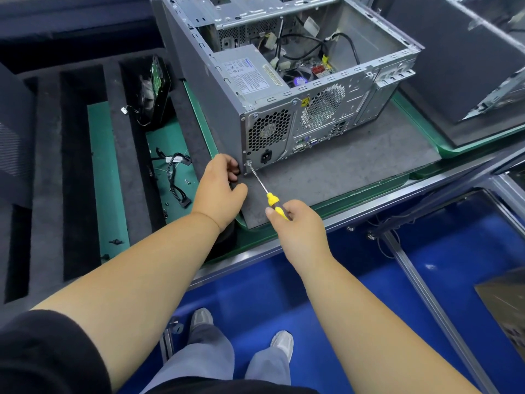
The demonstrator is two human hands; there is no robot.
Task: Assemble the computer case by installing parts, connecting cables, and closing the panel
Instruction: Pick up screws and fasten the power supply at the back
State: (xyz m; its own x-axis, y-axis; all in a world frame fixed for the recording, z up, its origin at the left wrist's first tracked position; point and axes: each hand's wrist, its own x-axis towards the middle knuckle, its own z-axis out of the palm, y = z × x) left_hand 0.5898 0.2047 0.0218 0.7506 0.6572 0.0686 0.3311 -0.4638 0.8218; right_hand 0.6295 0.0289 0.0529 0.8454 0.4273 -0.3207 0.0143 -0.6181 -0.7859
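Here the step looks like driving a screw [249, 163] at the rear corner of the case [287, 89], which lies open-topped just beyond both hands, its panel not fitted. The left hand [220, 189] curls against that corner, steadying it. The right hand [295, 226] grips the screwdriver [265, 189], tip on the screw; next comes straight, firm turning.

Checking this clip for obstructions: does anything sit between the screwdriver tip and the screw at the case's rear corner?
Nothing visible does. The screwdriver tip already meets the screw at the case corner; the left hand grips the edge beside it.
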